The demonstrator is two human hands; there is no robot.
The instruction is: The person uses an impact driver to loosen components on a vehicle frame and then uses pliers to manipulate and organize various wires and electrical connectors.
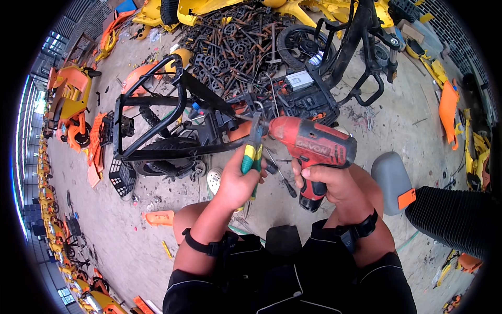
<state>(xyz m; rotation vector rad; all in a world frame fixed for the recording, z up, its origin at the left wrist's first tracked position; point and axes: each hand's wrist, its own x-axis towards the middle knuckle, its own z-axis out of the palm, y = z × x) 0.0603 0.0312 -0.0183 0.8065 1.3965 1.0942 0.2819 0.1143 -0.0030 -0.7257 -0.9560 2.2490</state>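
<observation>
My left hand (pixel 235 180) is closed around pliers (pixel 252 144) with green-and-yellow handles, their jaws pointing up toward the black vehicle frame (pixel 193 153). In my right hand (pixel 334 183) is a red-and-black cordless drill (pixel 314 142), gripped by its handle. The drill's nose points left and lies close to the pliers' jaws; whether they touch cannot be made out. Behind both tools, the frame lies on the floor with a battery-like box (pixel 299 79), wires and dark plastic parts in its middle. A screwdriver (pixel 282 174) with a dark handle lies below, between my hands.
Beyond the frame rises a heap of rusty metal parts (pixel 230 49). A wheel (pixel 298 47) lies beside it. To my right are a grey seat (pixel 389 178), an orange phone (pixel 406 199) and a black ribbed object (pixel 444 220). An orange panel (pixel 159 217) lies at left.
</observation>
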